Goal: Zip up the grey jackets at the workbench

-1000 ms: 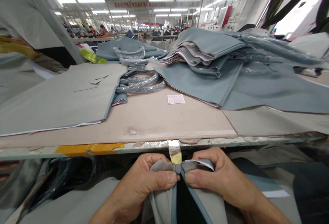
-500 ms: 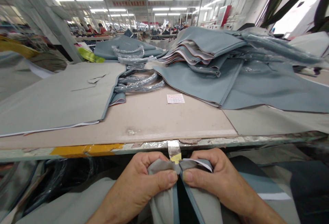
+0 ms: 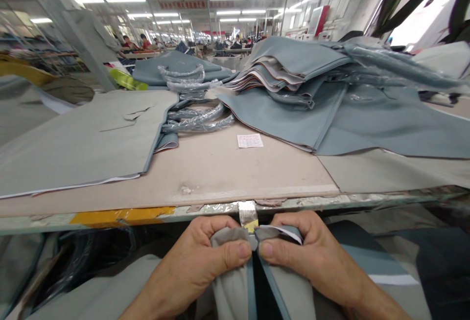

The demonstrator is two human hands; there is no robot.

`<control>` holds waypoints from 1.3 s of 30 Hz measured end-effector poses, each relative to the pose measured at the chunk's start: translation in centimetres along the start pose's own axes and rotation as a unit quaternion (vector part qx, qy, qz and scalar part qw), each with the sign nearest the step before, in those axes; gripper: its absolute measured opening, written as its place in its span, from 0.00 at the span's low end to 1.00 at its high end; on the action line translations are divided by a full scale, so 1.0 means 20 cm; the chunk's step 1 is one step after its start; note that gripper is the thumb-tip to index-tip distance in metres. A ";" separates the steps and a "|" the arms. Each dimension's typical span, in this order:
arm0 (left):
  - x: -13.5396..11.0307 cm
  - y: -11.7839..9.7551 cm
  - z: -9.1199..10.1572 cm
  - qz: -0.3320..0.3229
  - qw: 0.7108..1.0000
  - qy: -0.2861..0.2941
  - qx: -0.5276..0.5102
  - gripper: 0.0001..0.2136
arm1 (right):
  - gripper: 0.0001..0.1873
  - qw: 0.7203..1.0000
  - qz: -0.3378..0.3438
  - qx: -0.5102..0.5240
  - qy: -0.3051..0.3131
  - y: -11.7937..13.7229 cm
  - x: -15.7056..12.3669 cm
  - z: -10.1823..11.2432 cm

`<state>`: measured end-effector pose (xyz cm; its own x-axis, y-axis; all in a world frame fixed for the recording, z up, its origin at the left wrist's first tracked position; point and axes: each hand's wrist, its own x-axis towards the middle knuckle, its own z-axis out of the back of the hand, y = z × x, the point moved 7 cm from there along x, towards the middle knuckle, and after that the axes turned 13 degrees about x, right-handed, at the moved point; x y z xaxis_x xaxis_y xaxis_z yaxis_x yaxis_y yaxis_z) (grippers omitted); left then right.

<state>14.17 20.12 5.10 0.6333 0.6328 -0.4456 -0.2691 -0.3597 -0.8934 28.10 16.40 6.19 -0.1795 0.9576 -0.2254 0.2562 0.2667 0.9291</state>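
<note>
Just below the table's front edge, my left hand (image 3: pixel 216 256) pinches a grey fabric panel (image 3: pixel 231 290) with blue-grey edging, thumb on top. Facing it, my right hand (image 3: pixel 299 254) grips a second grey panel edge (image 3: pixel 293 290), whose folded top shows a white strip. The two thumbs point at each other with a narrow gap between. In that gap sits a small grey rounded tab (image 3: pixel 252 242). A strip of silver and yellow tape (image 3: pixel 248 215) hangs from the table edge right behind it. Below the hands the panels spread apart around a dark opening.
A table (image 3: pixel 220 168) stretches ahead. Grey panels (image 3: pixel 84 134) lie on its left, a stack of blue-grey panels (image 3: pixel 293 60) on its right, plastic-wrapped handles (image 3: pixel 201 119) between them. A small printed paper (image 3: pixel 250 141) lies mid-table. Several people sit far behind.
Both hands keep their pinch in nearly the same place. The panel edges between the thumbs have shifted very slightly, and the view has moved a little.
</note>
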 end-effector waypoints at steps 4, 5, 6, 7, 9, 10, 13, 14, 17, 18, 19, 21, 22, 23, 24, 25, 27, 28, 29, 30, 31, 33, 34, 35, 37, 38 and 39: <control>0.00 0.04 0.01 0.013 1.000 -0.006 -0.014 0.20 | 0.23 1.000 -0.002 -0.008 -0.006 -0.01 0.00 0.01; -0.01 0.05 0.01 0.018 1.000 -0.006 -0.019 0.20 | 0.23 1.000 0.000 -0.010 -0.003 -0.01 0.00 0.01; -0.01 0.05 0.01 0.020 1.000 -0.006 -0.023 0.21 | 0.23 1.000 0.002 -0.013 -0.002 -0.01 0.00 0.01; -0.01 0.05 0.00 0.019 0.999 -0.005 -0.027 0.21 | 0.23 1.000 0.003 -0.014 0.001 0.00 0.01 0.00; 0.00 0.05 0.00 0.014 0.999 -0.003 -0.032 0.21 | 0.23 1.000 0.002 -0.015 0.003 0.01 0.01 0.00; 0.00 0.05 0.00 0.013 0.999 -0.003 -0.034 0.21 | 0.23 1.000 0.002 -0.016 0.001 0.01 0.01 0.00; 0.01 0.05 0.00 0.019 0.999 -0.003 -0.041 0.21 | 0.23 1.000 -0.002 -0.015 0.001 0.01 0.01 0.00; 0.01 0.06 0.00 0.020 0.999 -0.002 -0.043 0.21 | 0.23 1.000 -0.004 -0.013 0.000 0.01 0.01 0.00; 0.01 0.05 0.00 0.013 0.999 0.004 -0.046 0.21 | 0.22 1.000 -0.013 -0.006 0.005 -0.01 0.00 0.01; 0.01 0.05 0.00 0.009 0.999 0.005 -0.049 0.20 | 0.23 1.000 -0.015 -0.003 0.007 -0.01 0.00 0.01; 0.01 0.05 0.00 0.007 0.999 0.005 -0.053 0.20 | 0.23 1.000 -0.016 0.000 0.009 -0.02 0.00 0.01; 0.01 0.04 -0.01 0.009 0.998 0.004 -0.067 0.20 | 0.25 1.000 -0.018 0.005 0.014 -0.02 0.00 0.01; 0.01 0.04 -0.01 0.013 0.997 0.002 -0.076 0.19 | 0.25 1.000 -0.019 0.007 0.015 -0.03 0.00 0.01; 0.01 0.04 -0.01 0.016 0.996 0.000 -0.086 0.19 | 0.25 1.000 -0.018 0.007 0.019 -0.03 0.00 0.01; 0.01 0.04 -0.02 0.017 0.995 -0.002 -0.096 0.19 | 0.25 1.000 -0.017 0.007 0.022 -0.03 0.00 0.01; 0.01 0.04 -0.02 0.016 0.994 -0.004 -0.104 0.19 | 0.25 1.000 -0.014 0.008 0.026 -0.03 0.00 0.01; 0.02 0.04 -0.02 0.016 0.994 -0.005 -0.111 0.18 | 0.24 0.999 -0.013 0.012 0.031 -0.03 0.00 0.01; 0.01 0.04 -0.02 0.019 0.994 -0.006 -0.109 0.17 | 0.24 0.999 -0.014 0.013 0.031 -0.03 0.00 0.01; 0.01 0.04 -0.02 0.021 0.994 -0.007 -0.106 0.17 | 0.24 0.999 -0.015 0.014 0.033 -0.03 -0.01 0.01; 0.01 0.04 -0.02 0.027 0.994 -0.010 -0.102 0.17 | 0.24 0.999 -0.016 0.015 0.034 -0.02 -0.01 0.01; 0.01 0.04 -0.02 0.031 0.994 -0.013 -0.100 0.17 | 0.23 0.999 -0.017 0.015 0.035 -0.02 -0.01 0.01; 0.01 0.04 -0.02 0.031 0.995 -0.010 -0.099 0.16 | 0.22 0.999 -0.014 0.018 0.039 -0.01 0.00 0.00; 0.01 0.04 -0.02 0.028 0.995 -0.008 -0.100 0.16 | 0.21 0.999 -0.013 0.019 0.041 -0.01 0.00 0.00; 0.01 0.03 -0.02 0.026 0.995 -0.006 -0.101 0.16 | 0.20 0.999 -0.012 0.018 0.041 -0.01 0.00 0.00; 0.01 0.03 -0.02 0.024 0.994 -0.004 -0.102 0.15 | 0.19 0.999 -0.010 0.015 0.038 -0.01 -0.01 0.00; 0.01 0.03 -0.02 0.026 0.994 -0.004 -0.102 0.15 | 0.19 0.999 -0.011 0.014 0.038 -0.01 -0.01 0.00; 0.01 0.04 -0.02 0.028 0.994 -0.005 -0.101 0.15 | 0.18 0.999 -0.011 0.013 0.037 0.00 -0.01 0.00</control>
<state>14.40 19.70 4.37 0.6143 0.6138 -0.4959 -0.1518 -0.5248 -0.8376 28.11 16.19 6.15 -0.2547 0.9412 -0.2222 0.2759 0.2909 0.9161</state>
